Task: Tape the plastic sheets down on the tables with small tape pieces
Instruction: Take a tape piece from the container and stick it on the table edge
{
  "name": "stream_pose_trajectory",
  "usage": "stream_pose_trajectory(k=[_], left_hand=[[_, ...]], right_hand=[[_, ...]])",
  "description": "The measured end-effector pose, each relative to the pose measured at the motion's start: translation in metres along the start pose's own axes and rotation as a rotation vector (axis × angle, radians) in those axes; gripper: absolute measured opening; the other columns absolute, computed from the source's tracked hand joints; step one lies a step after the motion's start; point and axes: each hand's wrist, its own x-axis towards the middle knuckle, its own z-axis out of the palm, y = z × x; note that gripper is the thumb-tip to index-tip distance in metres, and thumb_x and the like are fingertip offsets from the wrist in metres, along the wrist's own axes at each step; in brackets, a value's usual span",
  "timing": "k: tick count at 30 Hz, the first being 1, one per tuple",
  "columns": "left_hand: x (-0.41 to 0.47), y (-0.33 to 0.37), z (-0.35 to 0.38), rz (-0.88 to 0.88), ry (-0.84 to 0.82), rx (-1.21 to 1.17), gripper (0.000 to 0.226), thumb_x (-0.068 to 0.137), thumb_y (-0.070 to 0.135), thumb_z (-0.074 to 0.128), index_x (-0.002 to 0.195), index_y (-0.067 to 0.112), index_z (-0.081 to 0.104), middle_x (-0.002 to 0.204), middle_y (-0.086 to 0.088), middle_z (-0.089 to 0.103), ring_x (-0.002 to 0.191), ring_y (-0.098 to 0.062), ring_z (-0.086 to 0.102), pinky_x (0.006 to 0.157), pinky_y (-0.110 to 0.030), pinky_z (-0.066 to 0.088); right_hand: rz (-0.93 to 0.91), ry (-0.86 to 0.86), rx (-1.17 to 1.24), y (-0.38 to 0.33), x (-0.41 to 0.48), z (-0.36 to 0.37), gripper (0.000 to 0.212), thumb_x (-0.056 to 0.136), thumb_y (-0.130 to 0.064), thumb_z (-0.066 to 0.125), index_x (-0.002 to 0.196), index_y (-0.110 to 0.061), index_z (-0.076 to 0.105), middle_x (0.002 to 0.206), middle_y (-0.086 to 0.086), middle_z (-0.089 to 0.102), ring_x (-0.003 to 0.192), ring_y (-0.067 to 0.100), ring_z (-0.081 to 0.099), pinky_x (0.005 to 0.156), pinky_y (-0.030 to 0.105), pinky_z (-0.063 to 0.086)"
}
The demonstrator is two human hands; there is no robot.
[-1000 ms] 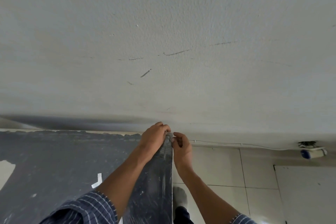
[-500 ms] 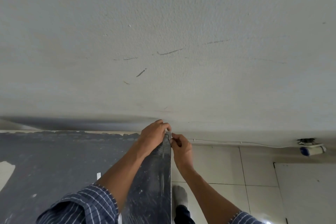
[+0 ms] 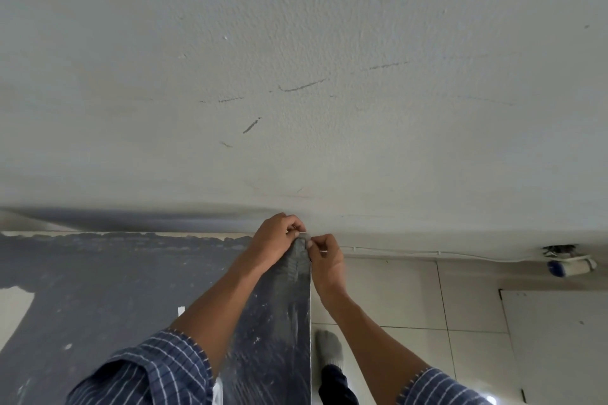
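Little has moved: both hands stay at the table's far right corner, the right hand (image 3: 324, 258) now curled slightly tighter. Left hand (image 3: 274, 238) and right pinch together at the corner, where the dark sheet (image 3: 98, 289) folds over the edge. Any tape between the fingertips is too small to make out. Striped sleeves (image 3: 148, 371) are cut off below.

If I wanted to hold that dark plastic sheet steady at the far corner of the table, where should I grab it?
Pinch the dark plastic sheet at its far right corner, by the white wall, where the left hand and right hand meet. Probably come from the open right side: the sheet's straight edge runs along the table's side there, exposed for a thumb-and-finger grip.
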Motion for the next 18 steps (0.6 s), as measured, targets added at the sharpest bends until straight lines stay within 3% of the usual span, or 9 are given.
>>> stream_pose_trajectory(k=[4,8,11,14,18], left_hand=[[0.000,0.003,0.000,-0.052,0.010,-0.049,0.014,0.093,0.012,0.062,0.095,0.019,0.073,0.097,0.002,0.064,0.082,-0.010,0.059,0.080,-0.023,0.047],[-0.004,0.001,0.002,-0.105,0.024,-0.122,0.017,0.095,0.009,0.059,0.099,0.018,0.073,0.098,0.005,0.066,0.079,-0.006,0.057,0.076,-0.018,0.043],[-0.007,0.003,0.000,-0.131,0.004,-0.154,0.021,0.098,0.009,0.053,0.105,0.017,0.070,0.104,0.004,0.068,0.086,-0.009,0.060,0.077,-0.018,0.043],[-0.014,0.001,-0.001,-0.194,0.012,-0.212,0.025,0.101,0.009,0.048,0.119,0.017,0.064,0.115,0.001,0.064,0.083,-0.007,0.063,0.075,-0.017,0.047],[-0.032,-0.006,-0.005,-0.273,0.055,-0.297,0.033,0.102,0.009,0.045,0.133,0.015,0.053,0.129,-0.003,0.055,0.092,-0.011,0.065,0.092,-0.036,0.055]], right_hand=[[-0.011,-0.071,-0.030,-0.001,0.003,-0.006,0.022,0.098,-0.021,0.056,0.117,-0.032,0.057,0.093,-0.003,0.067,0.083,0.014,0.064,0.067,0.022,0.053],[-0.032,-0.103,-0.080,0.003,0.006,-0.008,0.025,0.098,-0.022,0.056,0.122,-0.025,0.063,0.107,-0.002,0.070,0.096,0.014,0.066,0.086,0.033,0.057],[-0.015,-0.152,-0.072,0.002,0.009,-0.011,0.025,0.098,-0.023,0.056,0.121,-0.033,0.061,0.096,0.001,0.071,0.089,0.020,0.067,0.086,0.039,0.058],[0.012,-0.173,-0.041,-0.001,0.008,-0.016,0.035,0.100,-0.019,0.052,0.130,-0.036,0.051,0.090,0.002,0.070,0.087,0.018,0.068,0.087,0.035,0.057],[0.008,-0.176,-0.038,-0.006,0.003,-0.018,0.035,0.100,-0.014,0.050,0.132,-0.029,0.054,0.085,0.010,0.067,0.080,0.021,0.064,0.084,0.035,0.056]])
